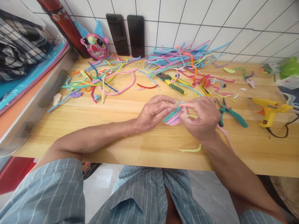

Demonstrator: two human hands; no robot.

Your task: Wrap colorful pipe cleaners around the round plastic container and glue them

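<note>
Between my two hands is a small striped piece made of pipe cleaners (172, 117), in teal, pink and lilac rows. My left hand (156, 112) grips its left side, thumb and fingers closed on it. On the other side, my right hand (201, 116) pinches the piece's upper right edge between thumb and forefinger. A pale yellow pipe cleaner (193, 116) shows partly behind the right hand's fingers. Close to that hand's right lie teal-handled pliers (233, 115). A pink pipe cleaner (227, 138) runs out from under the right wrist.
Loose pipe cleaners (109, 82) and a big bundle of pipe cleaners (177, 60) lie at the back. Green-and-black pliers (174, 85) sit in front of the bundle. A yellow glue gun (269, 110) with a cord is at right. Two phones (136, 35) and a pipe-cleaner figure (95, 43) stand by the wall.
</note>
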